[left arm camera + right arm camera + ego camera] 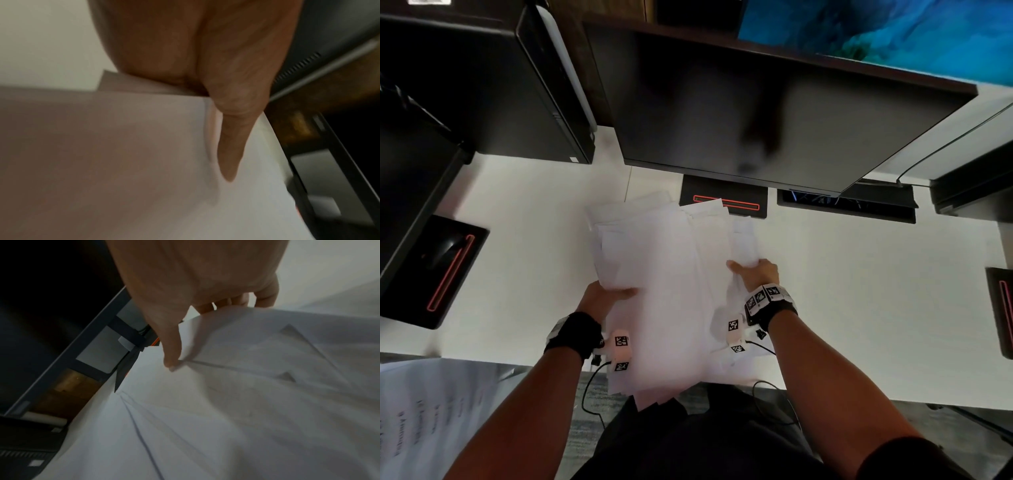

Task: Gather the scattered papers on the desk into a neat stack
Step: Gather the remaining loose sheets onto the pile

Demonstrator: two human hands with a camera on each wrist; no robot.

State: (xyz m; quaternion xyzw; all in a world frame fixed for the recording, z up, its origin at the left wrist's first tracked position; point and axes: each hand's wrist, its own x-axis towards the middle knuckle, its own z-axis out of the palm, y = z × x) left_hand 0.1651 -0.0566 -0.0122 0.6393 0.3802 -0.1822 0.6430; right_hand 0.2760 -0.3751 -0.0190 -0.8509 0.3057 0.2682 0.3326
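Most loose white paper sheets [667,274] sit bunched mid white worktop [859,308], pinched by your left hand [602,298] and right hand [756,274]; edges fan unevenly, so squaring remains.

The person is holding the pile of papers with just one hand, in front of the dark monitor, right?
Not quite: both hands hold it. In the head view the left hand and right hand grip opposite sides of the pile of papers, before the dark monitor.
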